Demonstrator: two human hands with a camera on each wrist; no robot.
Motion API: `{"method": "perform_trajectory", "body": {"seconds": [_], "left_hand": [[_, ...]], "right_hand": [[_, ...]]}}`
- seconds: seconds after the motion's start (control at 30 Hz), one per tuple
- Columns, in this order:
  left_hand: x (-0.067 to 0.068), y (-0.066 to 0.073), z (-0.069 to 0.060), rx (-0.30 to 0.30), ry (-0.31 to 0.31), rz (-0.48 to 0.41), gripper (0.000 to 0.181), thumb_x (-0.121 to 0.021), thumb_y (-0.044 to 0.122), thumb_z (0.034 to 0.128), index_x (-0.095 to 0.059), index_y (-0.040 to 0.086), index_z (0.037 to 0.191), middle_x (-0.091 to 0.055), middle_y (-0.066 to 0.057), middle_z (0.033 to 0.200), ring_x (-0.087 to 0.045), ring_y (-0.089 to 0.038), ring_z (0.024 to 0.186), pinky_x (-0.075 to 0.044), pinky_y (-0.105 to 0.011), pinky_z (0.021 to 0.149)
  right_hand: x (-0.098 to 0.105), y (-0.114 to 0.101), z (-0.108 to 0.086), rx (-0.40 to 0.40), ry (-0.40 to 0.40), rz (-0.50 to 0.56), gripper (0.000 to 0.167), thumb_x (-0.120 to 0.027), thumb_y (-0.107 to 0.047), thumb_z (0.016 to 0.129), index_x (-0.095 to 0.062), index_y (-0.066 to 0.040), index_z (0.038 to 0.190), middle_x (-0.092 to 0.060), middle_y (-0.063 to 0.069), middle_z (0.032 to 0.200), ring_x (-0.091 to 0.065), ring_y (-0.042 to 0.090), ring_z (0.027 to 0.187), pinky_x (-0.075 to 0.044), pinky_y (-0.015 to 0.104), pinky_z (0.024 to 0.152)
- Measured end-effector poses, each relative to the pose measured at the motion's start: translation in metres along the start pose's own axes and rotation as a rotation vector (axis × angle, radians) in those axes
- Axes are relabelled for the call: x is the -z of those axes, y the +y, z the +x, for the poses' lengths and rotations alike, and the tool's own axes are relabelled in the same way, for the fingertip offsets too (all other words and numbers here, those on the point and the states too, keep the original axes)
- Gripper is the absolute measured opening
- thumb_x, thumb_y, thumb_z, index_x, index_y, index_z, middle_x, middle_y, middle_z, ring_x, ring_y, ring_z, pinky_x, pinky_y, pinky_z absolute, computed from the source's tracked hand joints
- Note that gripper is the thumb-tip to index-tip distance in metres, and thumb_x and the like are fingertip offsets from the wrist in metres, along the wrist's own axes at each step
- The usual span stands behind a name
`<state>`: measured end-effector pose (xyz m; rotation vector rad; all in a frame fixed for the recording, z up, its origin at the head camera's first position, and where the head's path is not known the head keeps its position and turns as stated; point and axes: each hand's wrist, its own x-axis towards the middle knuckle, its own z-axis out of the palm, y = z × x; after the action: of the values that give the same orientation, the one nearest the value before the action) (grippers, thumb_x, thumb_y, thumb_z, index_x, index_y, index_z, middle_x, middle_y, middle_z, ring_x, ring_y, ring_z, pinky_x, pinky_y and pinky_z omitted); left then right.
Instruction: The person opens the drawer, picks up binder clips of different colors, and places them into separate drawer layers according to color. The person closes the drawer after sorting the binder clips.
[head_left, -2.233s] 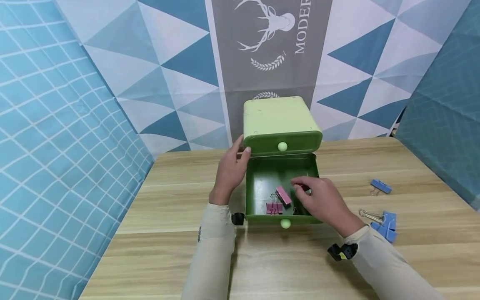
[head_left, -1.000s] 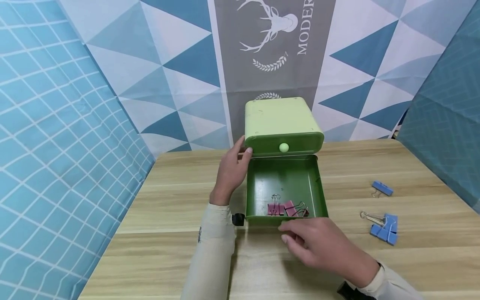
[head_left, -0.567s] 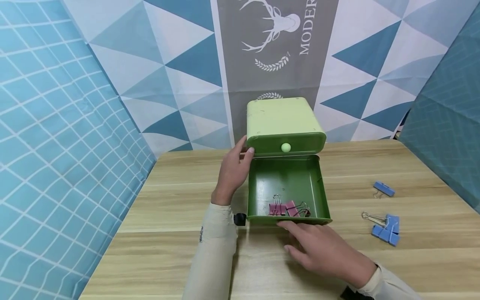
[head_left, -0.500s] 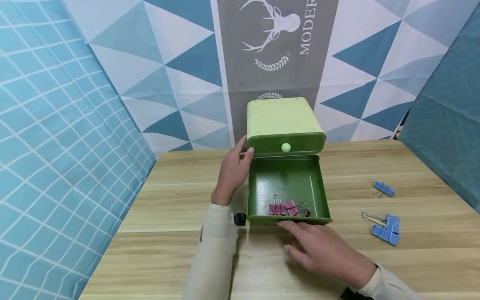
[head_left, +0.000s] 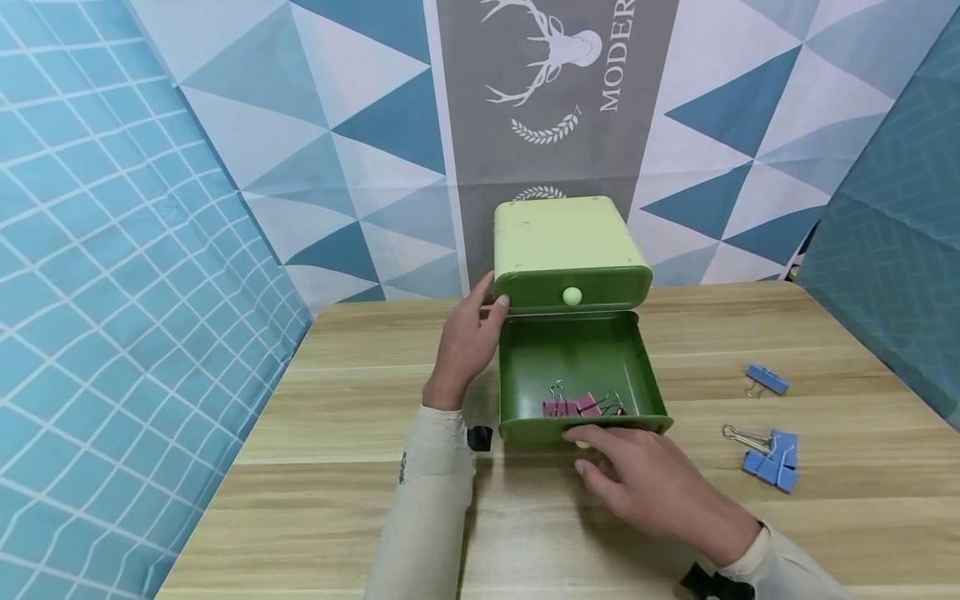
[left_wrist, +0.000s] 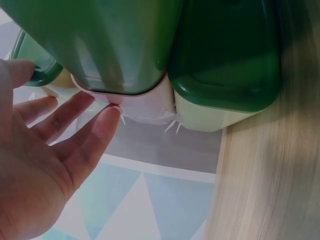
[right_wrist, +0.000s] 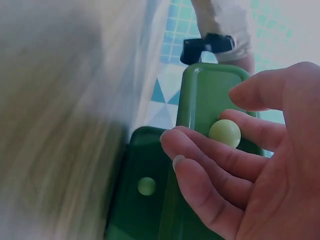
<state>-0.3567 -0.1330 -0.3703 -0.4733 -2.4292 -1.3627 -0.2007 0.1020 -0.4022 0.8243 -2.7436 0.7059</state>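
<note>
A pale and dark green mini drawer cabinet [head_left: 562,233] stands against the wall, with one drawer [head_left: 656,383] pulled out. Pink binder clips [head_left: 558,408] lie inside near the drawer's front. My left hand [head_left: 465,346] rests at the cabinet's left front edge, fingers spread and nearly straight. At the drawer front, my right hand [head_left: 652,479] has its fingers along the front panel beside the round knob [right_wrist: 225,133]. They are loosely bent, with the thumb apart. Another drawer front with its own knob [right_wrist: 146,186] sits below the pulled-out one.
Blue binder clips lie on the wooden table at the right: one small clip [head_left: 767,379] further back and larger blue clips [head_left: 776,458] nearer. Patterned cloth [head_left: 375,150] hangs behind the cabinet. Both wrists wear black devices [head_left: 716,582].
My right hand has left the inside of the drawer and moved to its front. Since half a second ago, the drawer's front edge has shifted upward in view. My left hand stays put.
</note>
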Motion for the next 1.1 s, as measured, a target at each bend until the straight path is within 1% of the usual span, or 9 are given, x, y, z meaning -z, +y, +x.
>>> {"method": "perform_trajectory", "body": {"seconds": [0.1, 0.2, 0.3, 0.4, 0.5, 0.6, 0.8, 0.97, 1.1], "left_hand": [[0.0, 0.001, -0.001, 0.008, -0.011, 0.0, 0.058, -0.043, 0.049, 0.1056, -0.035, 0.026, 0.158, -0.062, -0.004, 0.13, -0.062, -0.022, 0.113, -0.053, -0.044, 0.091], [0.003, -0.001, 0.0, 0.02, -0.002, 0.006, 0.058, -0.043, 0.05, 0.1055, -0.035, 0.026, 0.158, -0.062, -0.003, 0.129, -0.062, -0.021, 0.113, -0.053, -0.044, 0.091], [0.005, -0.003, 0.0, 0.025, 0.011, 0.009, 0.057, -0.044, 0.049, 0.1055, -0.036, 0.026, 0.157, -0.062, -0.003, 0.128, -0.063, -0.021, 0.112, -0.053, -0.044, 0.09], [0.004, -0.005, 0.0, 0.02, 0.008, 0.001, 0.057, -0.045, 0.048, 0.1053, -0.036, 0.026, 0.157, -0.063, -0.004, 0.129, -0.063, -0.021, 0.112, -0.054, -0.043, 0.09], [0.002, -0.005, 0.001, 0.015, 0.002, -0.008, 0.057, -0.045, 0.048, 0.1051, -0.037, 0.026, 0.157, -0.063, -0.004, 0.129, -0.064, -0.021, 0.113, -0.054, -0.043, 0.09], [-0.002, -0.004, 0.002, 0.014, -0.004, -0.01, 0.057, -0.045, 0.048, 0.1052, -0.038, 0.025, 0.157, -0.063, -0.004, 0.129, -0.063, -0.021, 0.113, -0.054, -0.043, 0.09], [-0.003, -0.003, 0.002, 0.029, -0.004, 0.003, 0.057, -0.044, 0.048, 0.1056, -0.037, 0.025, 0.157, -0.063, -0.004, 0.129, -0.063, -0.021, 0.114, -0.053, -0.044, 0.091], [-0.002, -0.004, 0.002, 0.026, -0.005, 0.01, 0.057, -0.045, 0.048, 0.1056, -0.037, 0.025, 0.157, -0.062, -0.003, 0.131, -0.062, -0.021, 0.115, -0.052, -0.045, 0.093], [-0.002, -0.003, 0.002, 0.016, -0.007, 0.014, 0.057, -0.044, 0.048, 0.1056, -0.037, 0.024, 0.157, -0.062, -0.004, 0.131, -0.062, -0.022, 0.115, -0.052, -0.046, 0.094]], "right_hand": [[0.002, 0.003, 0.003, -0.016, 0.023, 0.001, 0.032, -0.07, -0.021, 0.094, -0.069, -0.021, 0.126, -0.052, -0.021, 0.073, -0.044, -0.005, 0.057, -0.038, 0.021, 0.049], [0.004, 0.004, 0.01, -0.04, 0.026, 0.025, 0.032, -0.068, -0.021, 0.096, -0.069, -0.021, 0.127, -0.056, -0.019, 0.077, -0.047, -0.004, 0.059, -0.04, 0.022, 0.05], [0.004, 0.006, 0.017, -0.065, 0.016, 0.056, 0.031, -0.067, -0.022, 0.097, -0.068, -0.021, 0.128, -0.061, -0.019, 0.082, -0.053, -0.004, 0.066, -0.045, 0.023, 0.055], [0.004, 0.009, 0.022, -0.076, 0.018, 0.062, 0.031, -0.066, -0.022, 0.097, -0.068, -0.021, 0.128, -0.064, -0.017, 0.087, -0.057, -0.004, 0.074, -0.049, 0.025, 0.062], [0.005, 0.013, 0.026, -0.091, 0.017, 0.073, 0.032, -0.066, -0.022, 0.097, -0.067, -0.02, 0.129, -0.066, -0.015, 0.089, -0.059, -0.004, 0.077, -0.051, 0.027, 0.065], [0.006, 0.017, 0.033, -0.097, 0.008, 0.059, 0.031, -0.065, -0.022, 0.098, -0.067, -0.019, 0.128, -0.066, -0.015, 0.088, -0.059, -0.004, 0.075, -0.05, 0.027, 0.064], [0.008, 0.023, 0.052, -0.076, 0.02, -0.023, 0.032, -0.065, -0.022, 0.096, -0.066, -0.017, 0.127, -0.061, -0.013, 0.084, -0.054, 0.002, 0.07, -0.045, 0.027, 0.06], [0.008, 0.025, 0.066, -0.086, 0.035, -0.037, 0.032, -0.066, -0.024, 0.096, -0.064, -0.016, 0.127, -0.063, -0.011, 0.087, -0.058, 0.005, 0.075, -0.048, 0.029, 0.063], [0.007, 0.028, 0.073, -0.102, 0.028, -0.046, 0.034, -0.065, -0.026, 0.097, -0.062, -0.016, 0.129, -0.065, -0.006, 0.095, -0.061, 0.01, 0.083, -0.051, 0.035, 0.068]]}}
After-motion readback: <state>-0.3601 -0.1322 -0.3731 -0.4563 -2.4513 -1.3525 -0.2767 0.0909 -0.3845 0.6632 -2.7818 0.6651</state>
